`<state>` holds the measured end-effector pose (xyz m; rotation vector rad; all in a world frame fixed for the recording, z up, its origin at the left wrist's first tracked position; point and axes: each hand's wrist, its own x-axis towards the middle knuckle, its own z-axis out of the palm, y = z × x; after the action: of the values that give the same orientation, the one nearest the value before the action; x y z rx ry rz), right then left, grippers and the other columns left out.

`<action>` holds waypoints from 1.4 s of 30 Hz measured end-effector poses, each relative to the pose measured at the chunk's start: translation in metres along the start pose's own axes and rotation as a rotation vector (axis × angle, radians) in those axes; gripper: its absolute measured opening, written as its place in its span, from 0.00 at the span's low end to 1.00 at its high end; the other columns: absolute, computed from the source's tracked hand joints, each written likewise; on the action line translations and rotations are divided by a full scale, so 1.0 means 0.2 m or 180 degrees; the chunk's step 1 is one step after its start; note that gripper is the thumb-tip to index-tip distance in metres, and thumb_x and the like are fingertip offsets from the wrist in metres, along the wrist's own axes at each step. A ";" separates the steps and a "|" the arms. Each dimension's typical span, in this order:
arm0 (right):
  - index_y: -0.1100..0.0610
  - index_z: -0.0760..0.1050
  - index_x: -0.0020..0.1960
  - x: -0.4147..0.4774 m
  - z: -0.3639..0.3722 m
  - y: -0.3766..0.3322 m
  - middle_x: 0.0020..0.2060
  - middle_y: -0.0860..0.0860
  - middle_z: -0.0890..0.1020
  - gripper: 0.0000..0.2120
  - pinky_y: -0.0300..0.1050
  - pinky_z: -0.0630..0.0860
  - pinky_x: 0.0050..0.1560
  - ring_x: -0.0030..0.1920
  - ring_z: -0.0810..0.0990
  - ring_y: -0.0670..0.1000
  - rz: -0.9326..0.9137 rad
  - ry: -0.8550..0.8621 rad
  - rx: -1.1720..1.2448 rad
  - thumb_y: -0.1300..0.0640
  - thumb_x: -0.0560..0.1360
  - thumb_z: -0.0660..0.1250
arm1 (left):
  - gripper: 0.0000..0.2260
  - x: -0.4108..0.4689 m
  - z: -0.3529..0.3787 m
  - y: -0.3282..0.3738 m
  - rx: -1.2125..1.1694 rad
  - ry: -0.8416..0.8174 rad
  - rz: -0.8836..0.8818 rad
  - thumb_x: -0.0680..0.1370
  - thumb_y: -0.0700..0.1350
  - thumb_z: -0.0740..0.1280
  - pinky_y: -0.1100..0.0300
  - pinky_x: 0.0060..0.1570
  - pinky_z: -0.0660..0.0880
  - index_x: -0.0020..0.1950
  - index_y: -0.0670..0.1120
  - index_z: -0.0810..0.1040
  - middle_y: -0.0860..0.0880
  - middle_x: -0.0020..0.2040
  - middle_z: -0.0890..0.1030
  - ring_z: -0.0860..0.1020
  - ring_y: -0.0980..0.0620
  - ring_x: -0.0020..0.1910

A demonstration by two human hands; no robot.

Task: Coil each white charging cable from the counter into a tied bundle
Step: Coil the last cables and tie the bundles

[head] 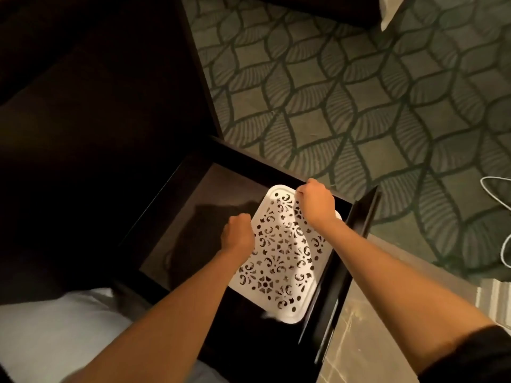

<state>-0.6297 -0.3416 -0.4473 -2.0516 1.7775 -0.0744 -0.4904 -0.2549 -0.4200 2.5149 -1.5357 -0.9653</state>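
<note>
A white tray with an ornamental cut-out pattern lies inside an open dark drawer. My left hand grips the tray's left edge, fingers curled round the rim. My right hand grips the tray's far right edge in the same way. A white cable loops on the carpet at the right edge of the view, apart from both hands. No other cable shows.
The drawer front stands to the right of the tray. A marbled counter top runs along the lower right. White bedding fills the lower left. Green patterned carpet covers the floor beyond.
</note>
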 end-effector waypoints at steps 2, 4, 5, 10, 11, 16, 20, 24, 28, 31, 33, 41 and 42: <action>0.61 0.63 0.29 0.01 0.01 0.01 0.30 0.55 0.67 0.14 0.46 0.63 0.33 0.34 0.68 0.55 0.0016 -0.0041 -0.0047 0.72 0.71 0.60 | 0.08 0.01 0.00 0.01 0.0182 -0.0009 0.0013 0.79 0.37 0.56 0.52 0.48 0.75 0.51 0.39 0.74 0.42 0.52 0.79 0.78 0.43 0.51; 0.62 0.64 0.31 0.02 0.03 0.02 0.27 0.55 0.67 0.12 0.46 0.62 0.32 0.32 0.67 0.55 0.0005 -0.0059 0.0027 0.73 0.70 0.59 | 0.08 0.02 -0.01 0.01 0.0306 -0.0047 -0.0016 0.79 0.37 0.56 0.53 0.48 0.74 0.51 0.39 0.74 0.42 0.52 0.78 0.77 0.43 0.51; 0.62 0.65 0.32 0.03 0.04 0.01 0.27 0.55 0.67 0.11 0.47 0.62 0.32 0.31 0.67 0.55 -0.0003 -0.0064 0.0067 0.74 0.69 0.59 | 0.08 0.03 -0.01 0.00 0.0321 -0.0076 -0.0039 0.79 0.37 0.56 0.53 0.47 0.74 0.51 0.39 0.74 0.42 0.52 0.78 0.77 0.43 0.51; 0.63 0.69 0.34 0.05 0.08 0.02 0.30 0.56 0.70 0.09 0.47 0.62 0.33 0.33 0.68 0.56 0.0051 -0.0032 0.0247 0.73 0.70 0.58 | 0.07 0.06 0.01 -0.02 0.0297 -0.0261 -0.0067 0.80 0.40 0.58 0.53 0.46 0.73 0.51 0.39 0.74 0.41 0.53 0.78 0.77 0.43 0.52; 0.65 0.72 0.35 0.05 0.09 0.02 0.30 0.57 0.71 0.08 0.46 0.63 0.33 0.33 0.69 0.56 0.0126 -0.0020 0.0345 0.71 0.72 0.59 | 0.07 0.06 0.01 -0.02 0.0332 -0.0270 -0.0072 0.80 0.39 0.57 0.53 0.46 0.73 0.51 0.39 0.74 0.41 0.53 0.78 0.77 0.43 0.52; 0.66 0.80 0.48 0.09 0.04 0.03 0.42 0.60 0.83 0.12 0.49 0.75 0.41 0.43 0.80 0.59 0.0364 -0.0330 0.0584 0.60 0.78 0.62 | 0.09 0.04 0.00 0.04 0.0432 -0.0324 -0.0097 0.80 0.39 0.57 0.50 0.52 0.74 0.56 0.39 0.73 0.41 0.57 0.77 0.76 0.42 0.55; 0.66 0.80 0.43 0.06 -0.04 0.04 0.38 0.62 0.81 0.12 0.50 0.73 0.38 0.38 0.77 0.59 0.0322 -0.0337 0.0535 0.65 0.77 0.59 | 0.19 -0.02 -0.02 0.19 0.0328 -0.0229 0.0339 0.80 0.49 0.59 0.51 0.60 0.68 0.68 0.41 0.66 0.42 0.66 0.68 0.67 0.44 0.65; 0.67 0.76 0.37 0.01 -0.14 0.08 0.37 0.63 0.80 0.13 0.48 0.69 0.37 0.39 0.77 0.60 0.0389 0.0024 0.0793 0.68 0.76 0.56 | 0.38 -0.11 0.01 0.38 0.0154 -0.0856 0.0953 0.73 0.62 0.64 0.49 0.67 0.64 0.74 0.43 0.55 0.42 0.72 0.61 0.60 0.43 0.71; 0.68 0.77 0.46 -0.09 -0.23 0.11 0.44 0.63 0.79 0.14 0.51 0.71 0.45 0.49 0.77 0.62 0.0469 0.1007 0.0862 0.65 0.75 0.53 | 0.46 -0.25 0.05 0.48 0.0657 -0.1443 0.1403 0.68 0.63 0.70 0.47 0.67 0.64 0.75 0.44 0.49 0.41 0.73 0.58 0.59 0.41 0.71; 0.69 0.75 0.53 -0.18 -0.24 0.11 0.52 0.64 0.77 0.13 0.49 0.65 0.57 0.56 0.72 0.62 0.0681 0.1731 0.0818 0.69 0.71 0.56 | 0.43 -0.34 0.08 0.50 0.1041 -0.1309 0.1350 0.71 0.57 0.70 0.47 0.67 0.64 0.75 0.43 0.49 0.42 0.73 0.58 0.59 0.42 0.71; 0.69 0.71 0.58 -0.23 -0.25 0.09 0.57 0.63 0.73 0.16 0.51 0.66 0.61 0.59 0.71 0.62 0.1120 0.1889 0.1236 0.71 0.72 0.57 | 0.40 -0.39 0.09 0.49 0.0961 -0.1058 0.1248 0.71 0.56 0.70 0.48 0.65 0.66 0.74 0.43 0.52 0.42 0.71 0.62 0.62 0.43 0.70; 0.66 0.66 0.65 -0.28 -0.39 0.04 0.61 0.61 0.73 0.17 0.53 0.70 0.55 0.60 0.72 0.62 0.2407 0.1481 0.3127 0.60 0.78 0.53 | 0.35 -0.47 0.07 0.47 0.0787 -0.0294 0.1293 0.70 0.54 0.72 0.49 0.60 0.68 0.68 0.42 0.61 0.41 0.65 0.68 0.66 0.42 0.65; 0.66 0.68 0.64 -0.28 -0.41 0.06 0.61 0.61 0.73 0.18 0.54 0.70 0.55 0.60 0.72 0.62 0.2433 0.1413 0.3139 0.59 0.78 0.53 | 0.35 -0.47 0.08 0.47 0.0810 -0.0248 0.1328 0.70 0.54 0.72 0.49 0.60 0.68 0.69 0.41 0.60 0.41 0.65 0.67 0.66 0.42 0.65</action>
<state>-0.6757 -0.3121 -0.3641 -0.6455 2.0351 -0.9976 -0.6027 -0.2214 -0.3545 2.1706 -2.2125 -0.8576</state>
